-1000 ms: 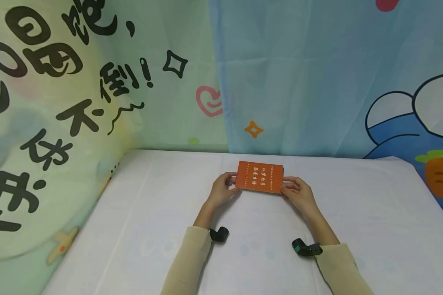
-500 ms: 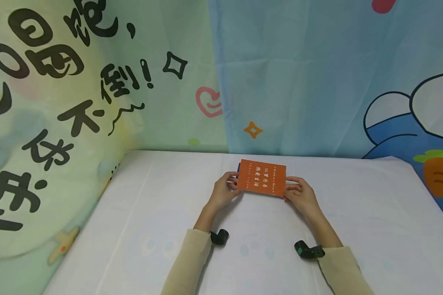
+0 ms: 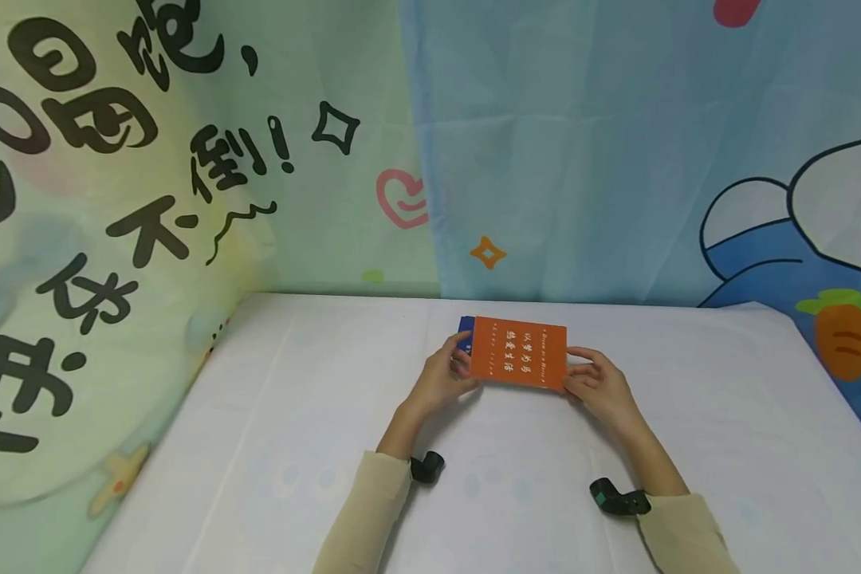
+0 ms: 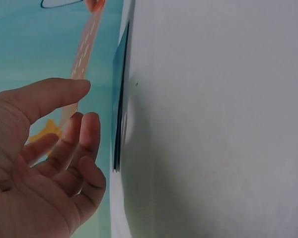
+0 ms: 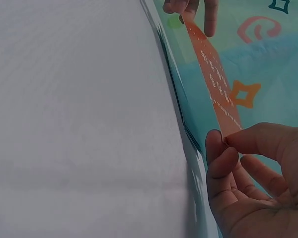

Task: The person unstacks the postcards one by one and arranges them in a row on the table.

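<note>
An orange card (image 3: 519, 353) with white lettering is lifted off the white table. My right hand (image 3: 603, 391) pinches its right end between thumb and fingertips, plain in the right wrist view. My left hand (image 3: 441, 381) is by the card's left end. In the left wrist view its thumb and loosely bent fingers (image 4: 91, 131) stand apart, with nothing between them, and the orange card (image 4: 84, 54) passes behind. A blue piece (image 3: 465, 324) shows past the orange card's left edge. The wrist views show a thin, flat blue-green piece (image 4: 119, 99) low by the table; the orange card hides most of it from above.
A white cloth covers the table (image 3: 516, 510). Printed fabric with black characters (image 3: 151, 231) hangs at the left, and a blue curtain (image 3: 581, 159) stands behind the table's far edge. Black wrist cameras (image 3: 427, 468) sit at both sleeves.
The orange card has moved right and slightly nearer with my right hand, uncovering more of the blue piece at its left. My left hand has shifted a little right.
</note>
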Demonstrator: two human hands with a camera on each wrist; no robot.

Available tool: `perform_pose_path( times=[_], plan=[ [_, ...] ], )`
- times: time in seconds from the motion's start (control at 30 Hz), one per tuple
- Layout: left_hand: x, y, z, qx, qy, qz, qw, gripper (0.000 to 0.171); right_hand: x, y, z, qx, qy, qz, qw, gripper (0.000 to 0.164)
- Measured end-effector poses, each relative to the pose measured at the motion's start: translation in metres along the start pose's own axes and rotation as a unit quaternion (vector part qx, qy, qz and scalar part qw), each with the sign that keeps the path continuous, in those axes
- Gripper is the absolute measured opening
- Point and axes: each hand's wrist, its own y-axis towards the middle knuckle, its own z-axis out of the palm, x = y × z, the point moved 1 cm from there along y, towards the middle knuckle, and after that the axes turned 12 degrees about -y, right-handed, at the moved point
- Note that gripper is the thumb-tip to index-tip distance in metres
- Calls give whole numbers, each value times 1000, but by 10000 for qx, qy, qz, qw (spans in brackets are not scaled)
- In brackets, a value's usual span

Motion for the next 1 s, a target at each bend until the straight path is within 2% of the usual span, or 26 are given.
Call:
perform_pose_path(
  times=[0.33,1.0],
  plan=[
    [-6,-6,8,364,35,-111,9993,77,-2,-14,-10,12,-77,-41,10000,52],
    [-16,-12,21,503,7,-213,9985,76,-5,-27,-23,-34,-284,74,9996,53]
  ],
)
